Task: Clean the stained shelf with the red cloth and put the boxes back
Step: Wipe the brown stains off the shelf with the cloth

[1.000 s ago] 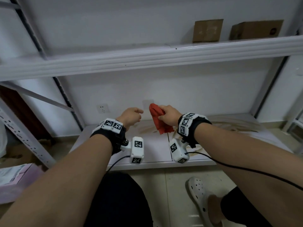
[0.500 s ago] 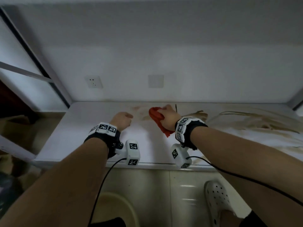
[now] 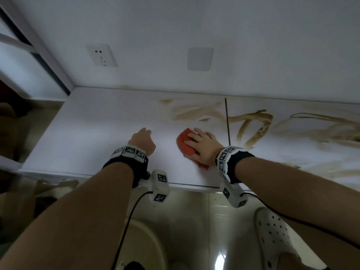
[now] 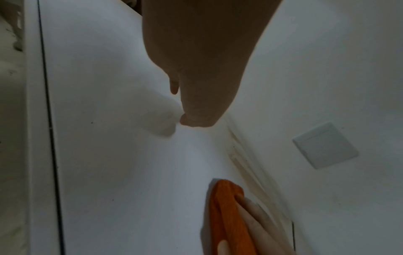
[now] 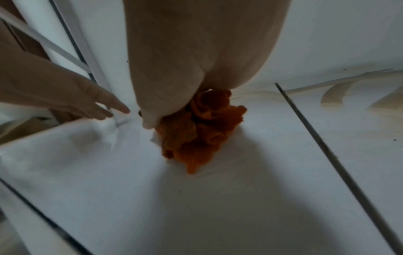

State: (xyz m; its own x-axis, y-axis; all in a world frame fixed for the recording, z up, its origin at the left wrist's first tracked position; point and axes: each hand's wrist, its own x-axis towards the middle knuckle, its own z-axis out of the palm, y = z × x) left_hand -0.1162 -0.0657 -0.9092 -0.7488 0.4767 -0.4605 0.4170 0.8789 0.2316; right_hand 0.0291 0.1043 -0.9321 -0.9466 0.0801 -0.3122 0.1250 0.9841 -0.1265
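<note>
The white shelf point(image 3: 87, 133) carries brown smeared stains point(image 3: 251, 125) across its back middle and right; they also show in the right wrist view as stains point(image 5: 340, 96). My right hand point(image 3: 200, 147) presses the bunched red cloth point(image 3: 184, 142) onto the shelf just left of the stains. Its fingers lie over the top and its thumb sits against the near side. The cloth point(image 5: 196, 134) bulges from under my palm, and the cloth point(image 4: 224, 207) shows as a ridge in the left wrist view. My left hand point(image 3: 143, 140) hovers open just over the bare shelf, holding nothing. No boxes are in view.
A dark seam point(image 3: 227, 121) splits the shelf right of the cloth. On the wall behind are a socket point(image 3: 101, 55) and a blank plate point(image 3: 200, 58). A shelf upright point(image 3: 39, 53) stands at the left. Below the front edge point(image 3: 116, 177) are a beige basin point(image 3: 140, 246) and a white clog point(image 3: 272, 234).
My right hand brought the cloth down from the air onto the shelf and drew it toward the front. My left hand came down beside it. The upper shelf with boxes left the view.
</note>
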